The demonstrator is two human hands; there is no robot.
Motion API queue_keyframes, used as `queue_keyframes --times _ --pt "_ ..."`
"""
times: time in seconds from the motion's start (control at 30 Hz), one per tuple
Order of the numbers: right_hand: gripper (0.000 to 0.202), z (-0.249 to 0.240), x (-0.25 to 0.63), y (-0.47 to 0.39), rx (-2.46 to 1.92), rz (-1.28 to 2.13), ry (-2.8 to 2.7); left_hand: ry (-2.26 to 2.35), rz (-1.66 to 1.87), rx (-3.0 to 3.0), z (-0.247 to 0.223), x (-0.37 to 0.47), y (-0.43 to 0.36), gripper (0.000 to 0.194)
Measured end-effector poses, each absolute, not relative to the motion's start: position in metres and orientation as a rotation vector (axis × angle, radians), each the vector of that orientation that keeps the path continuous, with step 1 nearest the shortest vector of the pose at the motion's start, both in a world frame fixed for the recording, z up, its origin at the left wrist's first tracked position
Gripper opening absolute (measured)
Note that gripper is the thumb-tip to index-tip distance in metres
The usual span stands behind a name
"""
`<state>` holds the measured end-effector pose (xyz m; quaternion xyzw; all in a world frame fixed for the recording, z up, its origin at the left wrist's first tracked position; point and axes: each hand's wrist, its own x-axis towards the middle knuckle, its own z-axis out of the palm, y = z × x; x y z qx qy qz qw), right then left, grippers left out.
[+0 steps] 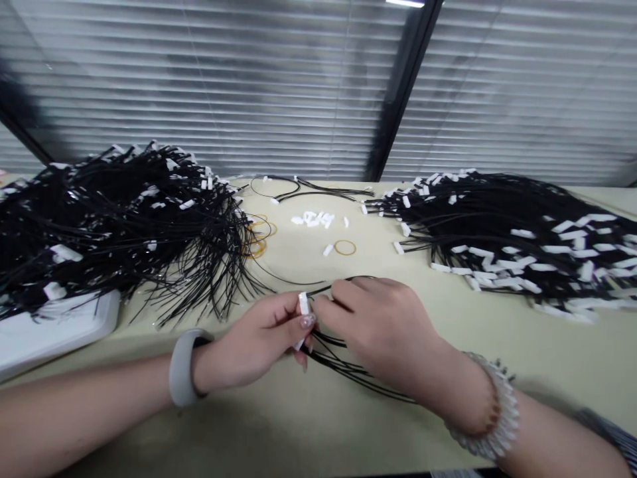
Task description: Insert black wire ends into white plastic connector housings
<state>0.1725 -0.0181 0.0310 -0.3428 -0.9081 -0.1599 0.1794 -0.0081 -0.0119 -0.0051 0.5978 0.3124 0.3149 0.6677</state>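
Connector point(304, 304), white, pinched between thumb and fingers of your left hand point(251, 342), just left of your right hand point(381, 325). Second white piece point(298, 344) below that thumb; black wires point(358, 378) run from there beneath your right hand. Right fingers curled, tips hidden: cannot tell what they grip. Beyond both hands, loose white connectors point(312, 219), rubber band point(345, 247) on table point(279, 425). Wire heap point(149, 212) beyond your left; connector-ended bundle point(497, 206) beyond your right.
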Motion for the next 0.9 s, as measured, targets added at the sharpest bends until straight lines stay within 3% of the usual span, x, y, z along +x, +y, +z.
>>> queue_keyframes --times 0.37,0.9 --pt "0.019 0.032 0.1699 -0.0221 -1.027 -0.616 -2.559 0.725 0.745 1.298 -0.0051 -0.0057 -0.013 0.022" --pt "0.016 0.0272 0.1705 -0.0186 -0.921 -0.519 -2.597 0.687 0.701 1.268 -0.0072 -0.0087 -0.0125 0.026"
